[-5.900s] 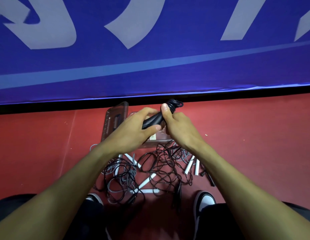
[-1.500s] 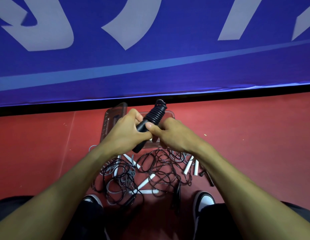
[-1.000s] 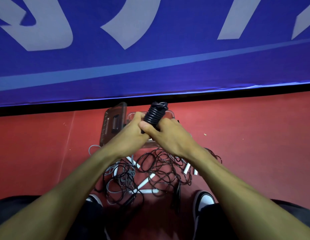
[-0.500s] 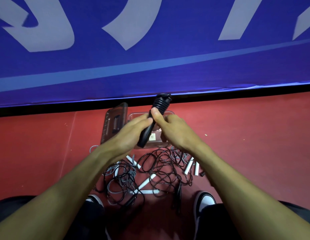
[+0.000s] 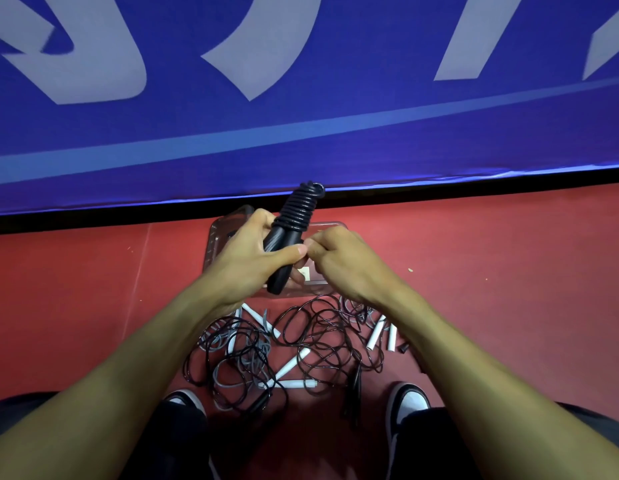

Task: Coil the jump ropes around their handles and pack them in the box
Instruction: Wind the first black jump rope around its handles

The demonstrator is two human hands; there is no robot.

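Coiling is under way on one rope only: the black jump rope handle (image 5: 283, 251) stands tilted above the floor, its far end wound with a tight stack of black cord (image 5: 299, 207), its near end bare. The left hand (image 5: 252, 254) grips the handle's middle, fingers and thumb curled round it. The right hand (image 5: 339, 258) sits just right of the handle with fingers curled and thumb and forefinger pressed together; I judge it pinches the rope's free run, though the cord there is too thin to make out. The clear plastic box (image 5: 330, 226) lies on the red floor (image 5: 491, 271) just beyond and partly under the hands, below the blue banner (image 5: 335, 98); whether anything is packed in it cannot be told. Most of the work is left, by my reading: a tangle of loose ropes (image 5: 301, 344) with white handles (image 5: 290, 365) lies near, between the shoes (image 5: 405, 400).

Against the frame half a second ago, the right hand has dropped off the coil and drawn slightly right, and the handle leans a little further over, with the wound stack looking somewhat longer
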